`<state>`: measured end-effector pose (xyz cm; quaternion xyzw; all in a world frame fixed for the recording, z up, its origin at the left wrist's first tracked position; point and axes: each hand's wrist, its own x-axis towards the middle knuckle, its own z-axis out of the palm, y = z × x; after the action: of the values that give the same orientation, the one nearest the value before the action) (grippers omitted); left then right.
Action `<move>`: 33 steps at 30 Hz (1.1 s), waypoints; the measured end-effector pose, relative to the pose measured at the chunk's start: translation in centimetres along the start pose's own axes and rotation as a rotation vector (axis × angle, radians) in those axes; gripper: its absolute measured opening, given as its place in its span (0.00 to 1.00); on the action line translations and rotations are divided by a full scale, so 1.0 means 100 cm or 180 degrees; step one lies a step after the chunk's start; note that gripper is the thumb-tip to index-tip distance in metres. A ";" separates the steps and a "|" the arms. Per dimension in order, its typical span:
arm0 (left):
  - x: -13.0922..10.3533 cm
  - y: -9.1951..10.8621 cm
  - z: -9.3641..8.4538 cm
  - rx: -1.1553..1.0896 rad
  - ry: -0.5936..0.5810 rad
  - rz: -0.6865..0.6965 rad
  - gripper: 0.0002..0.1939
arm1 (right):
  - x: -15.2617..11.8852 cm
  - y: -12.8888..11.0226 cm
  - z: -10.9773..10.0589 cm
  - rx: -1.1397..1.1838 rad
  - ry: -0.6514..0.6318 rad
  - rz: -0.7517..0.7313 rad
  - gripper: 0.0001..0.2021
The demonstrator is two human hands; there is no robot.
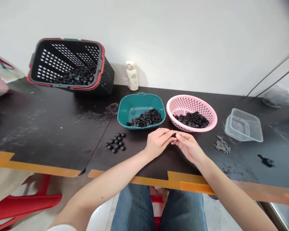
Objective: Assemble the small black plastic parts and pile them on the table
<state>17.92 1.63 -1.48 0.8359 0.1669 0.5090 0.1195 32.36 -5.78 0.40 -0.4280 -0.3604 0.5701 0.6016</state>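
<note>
Black pc (pixel 174 135) pinched btwn L hand (pixel 159 141) & R hand (pixel 186 145), teal bin (pixel 141 99) & pink basket (pixel 195 99) just beyond

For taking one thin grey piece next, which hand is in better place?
Probably the right hand: it is nearer the grey pieces. The left hand is farther, though both hold a small black part.

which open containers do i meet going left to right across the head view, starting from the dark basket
Dark basket → teal tub → pink basket → clear box
</note>
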 end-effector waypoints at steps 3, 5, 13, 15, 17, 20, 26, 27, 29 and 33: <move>-0.002 -0.003 0.002 0.0085 0.0017 0.0078 0.12 | 0.000 0.002 0.001 0.0005 0.0104 0.0008 0.09; -0.003 -0.005 0.003 0.0145 0.0009 0.0111 0.12 | -0.001 0.004 0.002 0.0043 0.0191 0.0048 0.09; -0.003 -0.004 0.008 0.0163 -0.0235 -0.0094 0.12 | -0.001 0.006 0.000 0.0183 0.0328 0.0182 0.11; -0.001 -0.003 0.008 0.0061 -0.0213 -0.0226 0.12 | 0.000 0.006 -0.001 0.0270 0.0230 0.0242 0.10; 0.000 -0.002 0.007 -0.0058 -0.0250 -0.0341 0.12 | 0.002 0.007 -0.002 0.0385 0.0171 0.0326 0.10; 0.001 -0.003 0.005 -0.0166 -0.0305 -0.0428 0.14 | 0.006 0.009 -0.003 0.0580 0.0121 0.0445 0.11; 0.007 0.004 0.000 0.0072 -0.0515 -0.0229 0.14 | 0.009 0.007 -0.012 0.0233 0.0027 0.0315 0.11; 0.009 0.007 -0.002 0.0187 -0.0628 -0.0261 0.13 | 0.009 0.006 -0.013 0.0099 0.0001 0.0295 0.11; 0.012 0.014 -0.011 0.0394 -0.0861 -0.0411 0.11 | 0.008 0.005 -0.015 -0.0212 -0.0082 0.0277 0.12; -0.003 0.019 -0.043 0.0621 -0.1166 -0.0855 0.09 | 0.008 0.006 -0.017 -0.0930 -0.0100 0.0087 0.17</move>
<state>14.29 -0.10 0.97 0.8922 0.3004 0.3100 0.1331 33.81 -5.15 -0.81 -0.5070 -0.4431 0.5263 0.5193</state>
